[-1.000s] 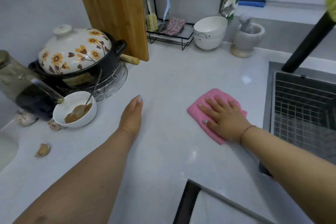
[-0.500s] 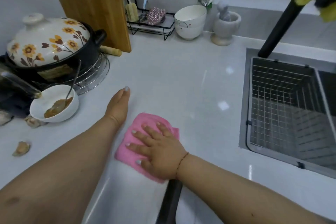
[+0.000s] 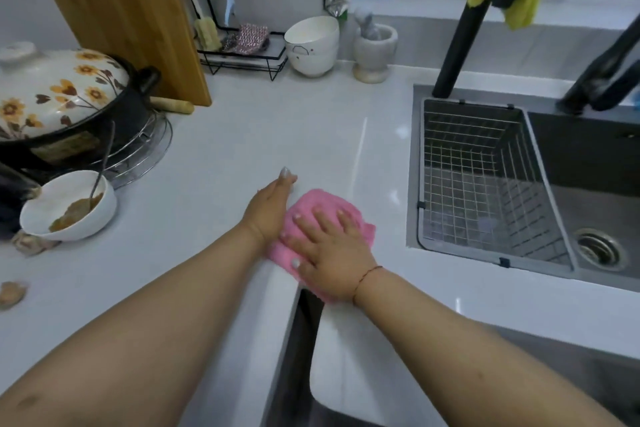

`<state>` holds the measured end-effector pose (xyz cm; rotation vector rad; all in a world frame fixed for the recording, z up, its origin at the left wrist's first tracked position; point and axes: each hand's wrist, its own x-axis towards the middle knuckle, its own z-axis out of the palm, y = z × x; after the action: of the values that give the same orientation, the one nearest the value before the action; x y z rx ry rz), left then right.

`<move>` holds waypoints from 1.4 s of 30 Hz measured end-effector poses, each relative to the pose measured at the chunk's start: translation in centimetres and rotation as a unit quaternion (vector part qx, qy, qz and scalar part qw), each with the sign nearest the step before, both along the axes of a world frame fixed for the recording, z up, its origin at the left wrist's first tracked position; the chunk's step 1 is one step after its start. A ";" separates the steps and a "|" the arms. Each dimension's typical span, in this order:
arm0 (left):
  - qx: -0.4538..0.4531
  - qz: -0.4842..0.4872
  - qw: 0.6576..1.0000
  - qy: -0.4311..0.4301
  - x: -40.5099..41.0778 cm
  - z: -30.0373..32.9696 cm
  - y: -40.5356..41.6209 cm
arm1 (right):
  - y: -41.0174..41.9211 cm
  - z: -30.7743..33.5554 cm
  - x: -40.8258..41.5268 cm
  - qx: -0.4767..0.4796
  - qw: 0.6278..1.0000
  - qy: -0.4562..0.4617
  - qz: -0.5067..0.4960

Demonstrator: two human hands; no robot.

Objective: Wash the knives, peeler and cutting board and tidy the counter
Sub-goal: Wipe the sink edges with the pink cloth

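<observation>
1. Presently, the wooden cutting board (image 3: 117,17) stands upright against the wall, apparently washed; no knives or peeler are visible.
2. Wiping remains: the right hand (image 3: 329,246), fingers spread flat, presses a pink cloth (image 3: 322,204) on the counter (image 3: 263,135) edge.
3. The left hand (image 3: 270,204), fingers straight, rests touching the cloth.
4. A sauce bowl (image 3: 69,208) and garlic scraps (image 3: 12,293) are left to tidy.

My right hand (image 3: 329,250) lies flat, palm down, fingers straight and slightly spread, pressing on what is under it, with a thin red cord around the wrist and the bare forearm running back toward the lower right. My left hand (image 3: 268,206) stands on its edge just beside it, fingers straight and together, pointing away from me, holding nothing. Both forearms are bare and reach forward, converging at the hands.
</observation>
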<state>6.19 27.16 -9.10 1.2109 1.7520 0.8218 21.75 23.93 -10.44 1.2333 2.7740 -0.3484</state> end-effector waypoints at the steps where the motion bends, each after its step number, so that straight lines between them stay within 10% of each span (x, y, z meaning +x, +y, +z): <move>1: -0.018 -0.015 1.000 -0.014 0.6 0.2 0.0 | -1.0 -0.2 0.8 0.003 1.000 0.012 0.029; 12: -0.080 -0.138 0.980 0.118 3.4 0.7 -1.8 | -4.0 0.4 20.6 -0.048 0.996 0.069 -0.015; 24: -0.062 -0.141 0.970 0.189 3.0 -1.3 -0.8 | -0.4 0.2 6.5 -0.032 0.996 0.057 0.062; 35: -0.070 -0.096 0.986 0.113 3.8 0.0 -1.3 | -2.9 1.4 20.2 -0.016 0.996 0.083 0.014; 42: -0.073 -0.125 0.977 0.157 3.9 0.4 -1.6 | -4.1 0.6 11.9 0.054 0.995 0.052 0.071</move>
<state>10.10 25.54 -8.68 1.4851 1.8201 0.3618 33.63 19.87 -9.86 1.0581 2.9853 -0.2602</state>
